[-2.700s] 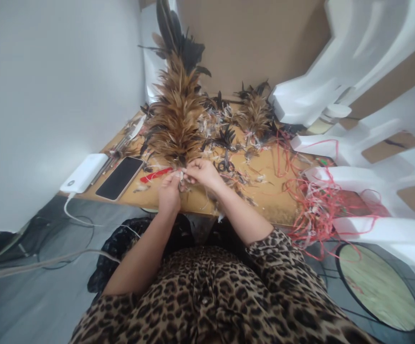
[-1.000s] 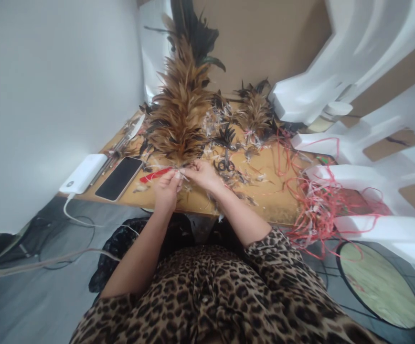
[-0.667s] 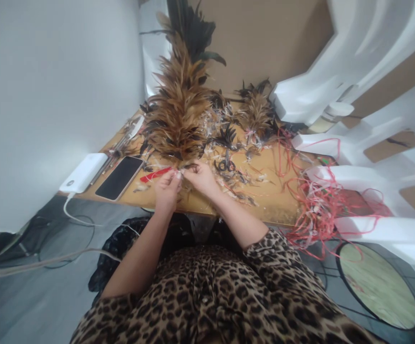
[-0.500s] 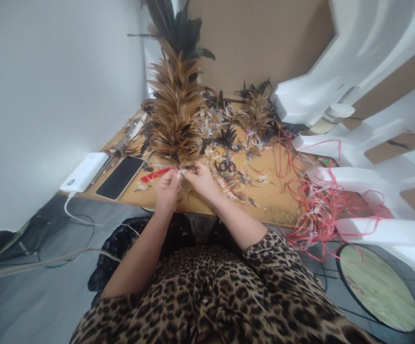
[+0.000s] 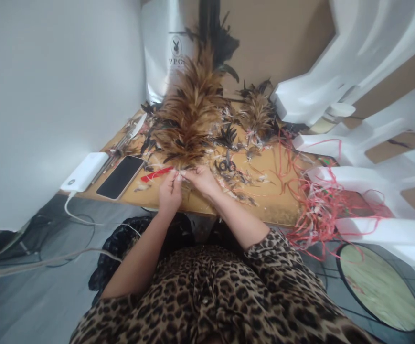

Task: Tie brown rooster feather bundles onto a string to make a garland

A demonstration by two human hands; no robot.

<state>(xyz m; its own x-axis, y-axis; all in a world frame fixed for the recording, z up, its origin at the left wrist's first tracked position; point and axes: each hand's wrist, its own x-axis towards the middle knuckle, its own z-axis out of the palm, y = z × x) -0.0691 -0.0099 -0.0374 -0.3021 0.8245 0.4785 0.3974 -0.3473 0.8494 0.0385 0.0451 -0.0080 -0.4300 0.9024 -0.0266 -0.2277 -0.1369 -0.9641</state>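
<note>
A long plume of brown feathers (image 5: 189,114) with black ones at its far end stands away from me over the table, tilted to the right. At its near end my left hand (image 5: 170,191) is closed in a pinch on the feather base. Beside it, my right hand (image 5: 203,180) pinches the same base, fingertips touching or almost touching the left ones. What exactly lies between the fingertips is too small to make out. A red strip (image 5: 156,174) lies just left of my left hand. Black-handled scissors (image 5: 228,166) rest to the right of my right hand.
On the table's left are a phone (image 5: 120,177) and a white power bank (image 5: 84,172) with a cable. A smaller feather bunch (image 5: 255,114) and loose feathers lie farther back. Tangled pink ribbon strands (image 5: 324,210) hang over the right side, by white foam pieces (image 5: 357,184).
The plume has swung from upright to the right, exposing a printed white bag behind it. My hands stay at its base with only a slight shift.
</note>
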